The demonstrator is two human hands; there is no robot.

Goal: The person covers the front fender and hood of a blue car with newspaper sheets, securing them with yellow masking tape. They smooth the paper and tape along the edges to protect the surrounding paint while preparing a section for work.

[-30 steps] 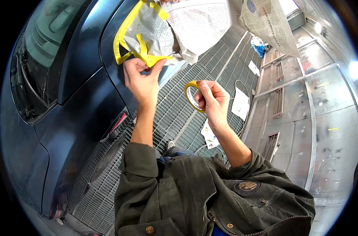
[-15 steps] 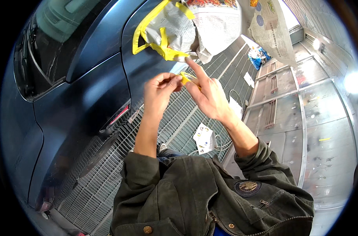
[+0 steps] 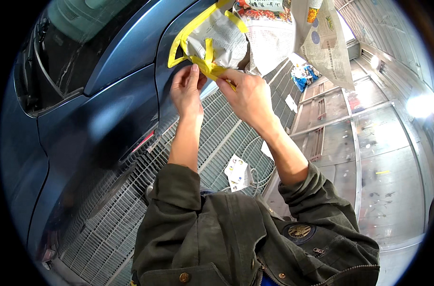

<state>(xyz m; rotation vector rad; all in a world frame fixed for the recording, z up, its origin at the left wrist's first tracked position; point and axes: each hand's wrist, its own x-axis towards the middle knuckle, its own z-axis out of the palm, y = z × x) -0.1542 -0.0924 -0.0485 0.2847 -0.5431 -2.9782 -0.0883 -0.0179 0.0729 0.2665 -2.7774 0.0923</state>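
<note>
Newspaper sheets (image 3: 269, 43) cover the front part of the dark blue car (image 3: 102, 114), edged with yellow masking tape (image 3: 182, 38). At the lower edge of this covering, my left hand (image 3: 186, 95) has its thumb and curled fingers pressed on the tape. Just to the right, my right hand (image 3: 251, 97) pinches a piece of the same tape between thumb and forefinger, its other fingers folded in. A short end of tape shows beneath that thumb. The left fingertips are partly hidden behind the tape and thumb.
Below lies a metal grate floor (image 3: 217, 138) with a white printed sheet (image 3: 238, 172) and a pale hose or cable (image 3: 260, 178) on it. Another newspaper sheet (image 3: 329, 47) hangs at the upper right. Blue-and-white crumpled material (image 3: 303, 76) sits by the panelled wall (image 3: 331, 176).
Both hands have moved up to the lower taped edge of the newspaper. The loose yellow tape held between them is now against that edge. The view has shifted slightly.
</note>
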